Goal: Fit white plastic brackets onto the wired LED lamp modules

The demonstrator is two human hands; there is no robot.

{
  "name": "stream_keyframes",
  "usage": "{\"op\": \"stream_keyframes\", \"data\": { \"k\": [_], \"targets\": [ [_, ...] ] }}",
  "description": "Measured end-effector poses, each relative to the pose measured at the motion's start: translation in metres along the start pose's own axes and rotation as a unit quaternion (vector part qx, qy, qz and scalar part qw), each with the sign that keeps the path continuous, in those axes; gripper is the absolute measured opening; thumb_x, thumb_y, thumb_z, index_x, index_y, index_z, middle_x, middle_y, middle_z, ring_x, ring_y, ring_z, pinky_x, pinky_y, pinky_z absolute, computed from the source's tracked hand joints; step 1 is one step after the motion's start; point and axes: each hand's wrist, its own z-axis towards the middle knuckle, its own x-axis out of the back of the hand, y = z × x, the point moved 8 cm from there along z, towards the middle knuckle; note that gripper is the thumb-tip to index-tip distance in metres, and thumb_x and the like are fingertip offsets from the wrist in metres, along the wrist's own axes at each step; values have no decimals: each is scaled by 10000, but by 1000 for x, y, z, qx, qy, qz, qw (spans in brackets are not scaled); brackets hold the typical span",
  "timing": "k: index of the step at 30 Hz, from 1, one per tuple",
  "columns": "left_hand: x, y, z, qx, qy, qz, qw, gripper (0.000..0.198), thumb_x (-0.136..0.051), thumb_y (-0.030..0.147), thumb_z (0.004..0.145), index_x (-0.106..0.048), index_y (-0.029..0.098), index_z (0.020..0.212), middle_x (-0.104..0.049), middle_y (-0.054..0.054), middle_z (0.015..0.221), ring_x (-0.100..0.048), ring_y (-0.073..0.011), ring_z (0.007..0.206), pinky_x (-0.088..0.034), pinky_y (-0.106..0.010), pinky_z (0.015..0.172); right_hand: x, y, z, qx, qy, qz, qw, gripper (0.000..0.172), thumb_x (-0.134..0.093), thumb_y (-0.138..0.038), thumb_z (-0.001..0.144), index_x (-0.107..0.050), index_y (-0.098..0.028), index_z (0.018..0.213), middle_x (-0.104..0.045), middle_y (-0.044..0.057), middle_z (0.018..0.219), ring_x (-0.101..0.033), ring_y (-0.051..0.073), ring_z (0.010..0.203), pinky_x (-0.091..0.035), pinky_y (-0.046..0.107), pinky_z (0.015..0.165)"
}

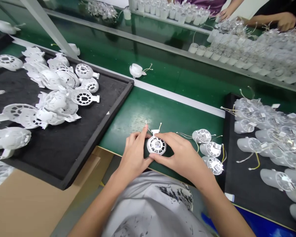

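White plastic lamp disc (156, 145) sits on the green bench mat (148, 112), near its front edge, held between the left hand (133, 154) and right hand (180, 154). Fingers of both hands curl in and grip its rim; neither hand is released. Part looks light and stiff, though the thin ribs and slots could be brittle. Best hold: outer rim, clear of the 2 thin leads (160, 126) rising past its top tab.

3 similar discs (210, 149) lie just right of the right hand, their wires trailing close by: the nearest obstacle. Beyond them, a black tray (228, 184) holds white lamp shells (246, 144) with wires. To the left, another black tray (111, 115) holds ribbed white housings (84, 97). 1 wired housing (137, 70) lies apart on the bench beyond. Far side: rows of white cups (197, 49); a co-worker's hand (284, 21) rests at a heap of wired parts.
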Motion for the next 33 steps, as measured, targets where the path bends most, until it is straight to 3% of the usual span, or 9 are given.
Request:
{"op": "stream_keyframes", "data": {
  "k": [10, 16, 22, 25, 28, 31, 33],
  "targets": [
    [0, 2, -1, -16, 17, 33, 999, 1046, -699, 349, 933, -21, 233, 1720, -639, -152, 1399, -527, -356, 1240, -391, -507, 1079, -10, 1, 1, 18, -22, -37, 999, 486, -757, -444, 971, -618, -274, 1405, -727, 74, 1311, -663, 298, 1200, -577, 481, 1004],
    [0, 3, 0, -22, -21, 11, 999, 1043, -705, 255, 906, -48, 266, 1716, -622, -133, 1417, -521, -341, 1257, -394, -508, 1099, -14, 9, 1, 2, -24, -85, 996, 497, -723, -612, 949, -653, -294, 1326, -751, 60, 1285, -615, 332, 1216, -497, 549, 999],
    [4, -1, 2, -13, -21, -8, 1000, 975, -719, 274, 878, -194, 229, 1699, -637, -147, 1408, -537, -358, 1292, -397, -562, 1135, -19, 9, -6, 10, -33, -82, 996, 463, -638, -525, 1033, -589, -273, 1419, -689, 87, 1412, -550, 329, 1302, -441, 552, 1089],
    [12, -2, 3, -10, -61, -99, 993, 729, -708, 330, 921, -449, 258, 1599, -619, -125, 1478, -535, -342, 1369, -376, -549, 1198, -21, 5, -10, 3, -5, -75, 997, 476, -626, -535, 1036, -588, -231, 1400, -687, 117, 1374, -577, 310, 1284, -461, 514, 1078],
    [21, -5, 8, 85, -71, -267, 957, 474, -675, 463, 981, -655, 256, 1407, -686, -99, 1415, -628, -307, 1306, -453, -467, 1165, -15, -7, -14, 23, 57, -66, 996, 488, -628, -525, 1041, -579, -203, 1405, -686, 126, 1363, -589, 285, 1269, -470, 470, 1078],
    [13, 12, 25, 136, -114, -385, 906, 488, -659, 549, 990, -687, 235, 1363, -745, -95, 1330, -708, -288, 1183, -543, -403, 1053, 12, -13, -25, 21, 134, -78, 988, 534, -623, -555, 1036, -562, -217, 1444, -666, 121, 1410, -570, 276, 1317, -449, 460, 1120],
    [10, 26, 56, 102, -128, -385, 908, 500, -679, 576, 970, -707, 221, 1321, -762, -95, 1295, -722, -287, 1149, -558, -393, 1025, 38, -6, -37, -15, 138, -114, 984, 556, -582, -540, 1060, -508, -244, 1526, -614, 117, 1497, -524, 287, 1389, -420, 480, 1161]
  ]
}}
